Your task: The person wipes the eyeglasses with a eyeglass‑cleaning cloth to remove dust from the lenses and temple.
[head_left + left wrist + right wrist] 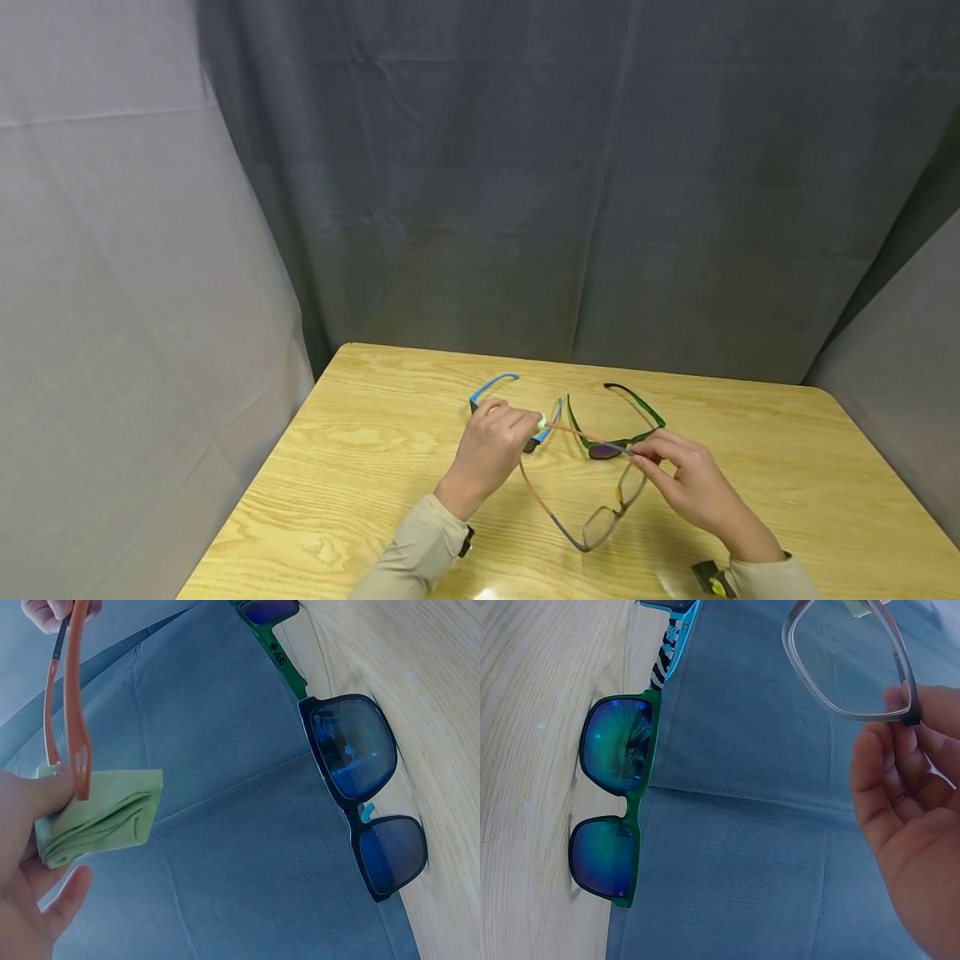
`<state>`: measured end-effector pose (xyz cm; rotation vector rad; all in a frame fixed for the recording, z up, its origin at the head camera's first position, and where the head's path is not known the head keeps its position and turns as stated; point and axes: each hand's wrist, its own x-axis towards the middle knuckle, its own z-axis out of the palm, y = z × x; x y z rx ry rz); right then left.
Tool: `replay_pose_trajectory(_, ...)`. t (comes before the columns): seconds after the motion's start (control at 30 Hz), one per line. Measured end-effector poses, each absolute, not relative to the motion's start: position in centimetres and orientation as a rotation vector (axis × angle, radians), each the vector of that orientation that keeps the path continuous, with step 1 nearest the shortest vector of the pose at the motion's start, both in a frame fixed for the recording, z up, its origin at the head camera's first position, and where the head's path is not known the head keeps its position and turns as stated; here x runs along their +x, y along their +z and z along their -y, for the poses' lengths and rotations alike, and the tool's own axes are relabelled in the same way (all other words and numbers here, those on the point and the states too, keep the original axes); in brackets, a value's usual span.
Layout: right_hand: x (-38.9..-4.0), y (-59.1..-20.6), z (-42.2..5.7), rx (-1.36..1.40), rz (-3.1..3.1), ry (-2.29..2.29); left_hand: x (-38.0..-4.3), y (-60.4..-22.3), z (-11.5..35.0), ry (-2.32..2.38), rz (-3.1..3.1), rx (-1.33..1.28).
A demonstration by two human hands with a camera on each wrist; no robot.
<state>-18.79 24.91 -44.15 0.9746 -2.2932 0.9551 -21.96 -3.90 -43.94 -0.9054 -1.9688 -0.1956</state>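
Observation:
My left hand (491, 450) holds a small folded green cloth (112, 817) with the thumb on top. An orange temple arm (77, 712) of a pair of eyeglasses (585, 547) has its tip against the cloth, close to the thumb. On the other side, my right hand (690, 483) pinches the same eyeglasses near the hinge of that arm. The clear-lensed frame hangs below the hands, above the table, both temple arms unfolded. One lens rim (802, 667) shows large in the right wrist view.
Behind the hands, blue-armed sunglasses (349, 750) and green sunglasses (632, 806) stand side by side on the wooden table (337, 467), arms unfolded. Dark cloth (465, 167) hangs beyond the far edge. A light cloth (135, 292) hangs at the left.

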Motion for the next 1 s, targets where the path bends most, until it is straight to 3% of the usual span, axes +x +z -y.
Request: replay_pose_trajectory(1.0,-19.0,-44.2,-30.4,0.619,2.43,0.765,-21.0,-45.9,7.2,-0.82,2.618,-0.687)
